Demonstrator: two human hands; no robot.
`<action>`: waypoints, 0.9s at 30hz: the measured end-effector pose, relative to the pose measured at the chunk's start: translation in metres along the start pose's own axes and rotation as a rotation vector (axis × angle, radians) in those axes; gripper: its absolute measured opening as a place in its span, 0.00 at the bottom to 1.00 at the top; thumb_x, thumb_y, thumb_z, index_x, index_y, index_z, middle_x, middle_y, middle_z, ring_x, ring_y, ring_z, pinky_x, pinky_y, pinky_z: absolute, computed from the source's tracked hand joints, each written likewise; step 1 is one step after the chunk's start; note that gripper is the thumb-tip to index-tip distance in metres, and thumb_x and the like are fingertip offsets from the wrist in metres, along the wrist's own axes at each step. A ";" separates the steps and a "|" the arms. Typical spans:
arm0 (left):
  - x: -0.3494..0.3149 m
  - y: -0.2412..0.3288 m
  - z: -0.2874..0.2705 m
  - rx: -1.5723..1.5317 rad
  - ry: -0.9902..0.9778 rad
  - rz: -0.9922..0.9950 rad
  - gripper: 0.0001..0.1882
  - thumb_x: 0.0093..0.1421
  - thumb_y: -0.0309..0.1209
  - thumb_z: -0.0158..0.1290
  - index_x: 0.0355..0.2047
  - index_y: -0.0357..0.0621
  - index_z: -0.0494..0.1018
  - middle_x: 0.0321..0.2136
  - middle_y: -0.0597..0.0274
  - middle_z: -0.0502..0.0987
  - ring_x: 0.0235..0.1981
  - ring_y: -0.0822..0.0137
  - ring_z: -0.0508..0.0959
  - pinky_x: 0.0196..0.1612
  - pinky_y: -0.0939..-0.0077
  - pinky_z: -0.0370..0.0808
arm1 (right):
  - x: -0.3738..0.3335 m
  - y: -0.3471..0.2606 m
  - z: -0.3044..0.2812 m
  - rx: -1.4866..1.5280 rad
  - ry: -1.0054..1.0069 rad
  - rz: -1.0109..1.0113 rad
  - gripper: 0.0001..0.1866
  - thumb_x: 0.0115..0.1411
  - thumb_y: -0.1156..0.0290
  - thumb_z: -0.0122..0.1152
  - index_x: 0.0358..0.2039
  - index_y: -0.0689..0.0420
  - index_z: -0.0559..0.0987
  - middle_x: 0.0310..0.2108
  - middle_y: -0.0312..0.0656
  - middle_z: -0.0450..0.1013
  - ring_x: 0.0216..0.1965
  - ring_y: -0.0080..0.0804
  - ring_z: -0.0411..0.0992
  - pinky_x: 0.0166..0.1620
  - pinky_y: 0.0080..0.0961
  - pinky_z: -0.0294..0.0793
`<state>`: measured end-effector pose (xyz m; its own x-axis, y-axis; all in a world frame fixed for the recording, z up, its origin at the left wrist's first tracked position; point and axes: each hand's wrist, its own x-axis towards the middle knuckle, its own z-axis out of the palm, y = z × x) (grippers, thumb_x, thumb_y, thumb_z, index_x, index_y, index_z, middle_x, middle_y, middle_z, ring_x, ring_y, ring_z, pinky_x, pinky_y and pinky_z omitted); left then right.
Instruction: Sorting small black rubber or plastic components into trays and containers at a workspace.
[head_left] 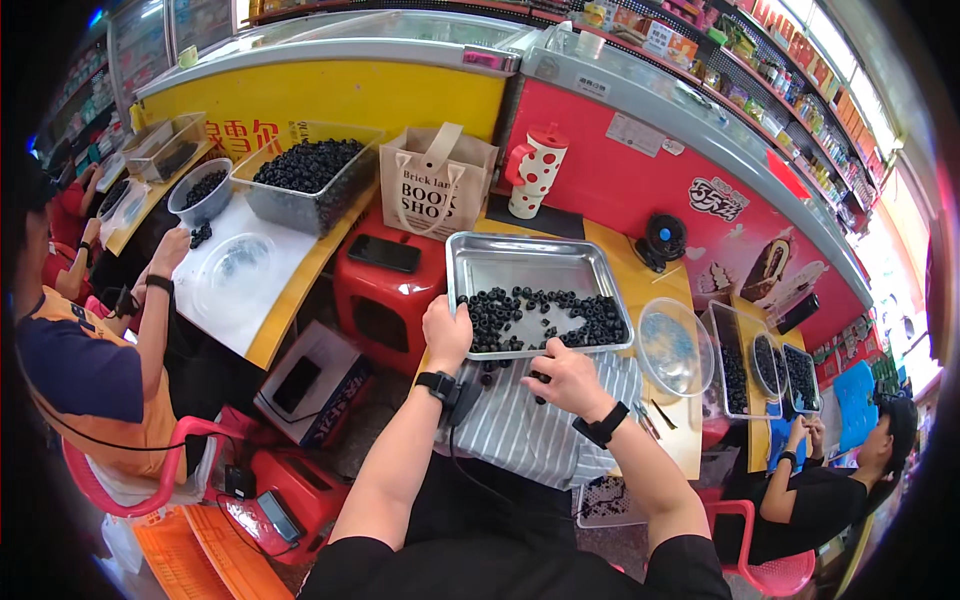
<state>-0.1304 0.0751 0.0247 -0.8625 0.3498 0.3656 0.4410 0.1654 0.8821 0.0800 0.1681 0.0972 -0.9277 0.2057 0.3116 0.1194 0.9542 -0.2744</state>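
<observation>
A shallow metal tray (520, 258) lies ahead of me on the wooden table, its near half strewn with small black ring-shaped parts (592, 318). My left hand (446, 330) is closed on the tray's near left corner. At the near rim, my right hand (567, 376) has its fingers curled around one or more of the black parts; its palm side is hidden. A few more parts lie just outside the rim, on a grey striped cloth (525, 420) that hangs over the table edge.
Right of the tray are a clear round lid (676, 345) and thin tools (662, 412). Behind stand a polka-dot tumbler (538, 172), a canvas bag (437, 185) and a small fan (661, 240). A red stool (385, 290) bears a phone (384, 253). People sit working on both sides.
</observation>
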 end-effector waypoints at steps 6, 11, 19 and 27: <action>0.020 0.003 -0.006 -0.013 -0.164 -0.264 0.13 0.53 0.31 0.57 0.30 0.28 0.76 0.28 0.39 0.79 0.33 0.43 0.80 0.39 0.57 0.74 | -0.018 -0.014 0.008 -0.053 0.016 0.020 0.13 0.52 0.60 0.67 0.27 0.55 0.75 0.30 0.45 0.66 0.34 0.46 0.71 0.33 0.40 0.72; -0.005 0.006 -0.018 -0.272 -0.203 -0.218 0.11 0.54 0.28 0.57 0.33 0.30 0.76 0.31 0.45 0.79 0.35 0.50 0.79 0.41 0.60 0.73 | -0.026 -0.018 0.008 -0.005 0.026 0.052 0.12 0.52 0.63 0.68 0.32 0.56 0.78 0.32 0.46 0.68 0.40 0.48 0.70 0.39 0.40 0.72; -0.098 0.052 -0.066 -0.022 -0.279 0.258 0.15 0.52 0.23 0.57 0.40 0.32 0.71 0.41 0.47 0.70 0.45 0.49 0.69 0.48 0.60 0.67 | -0.070 -0.016 0.004 0.132 0.196 0.300 0.15 0.53 0.70 0.66 0.41 0.57 0.79 0.40 0.49 0.72 0.43 0.50 0.69 0.47 0.41 0.70; -0.122 0.057 -0.046 0.329 -0.455 0.371 0.30 0.55 0.32 0.59 0.56 0.33 0.64 0.53 0.39 0.64 0.53 0.42 0.64 0.53 0.49 0.63 | -0.115 -0.042 -0.005 0.028 0.315 0.397 0.19 0.50 0.74 0.67 0.44 0.59 0.78 0.39 0.53 0.70 0.42 0.53 0.68 0.44 0.42 0.69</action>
<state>-0.0113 -0.0011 0.0441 -0.4804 0.7795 0.4020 0.8029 0.2063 0.5593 0.1832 0.1057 0.0769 -0.6607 0.6110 0.4361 0.4277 0.7839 -0.4502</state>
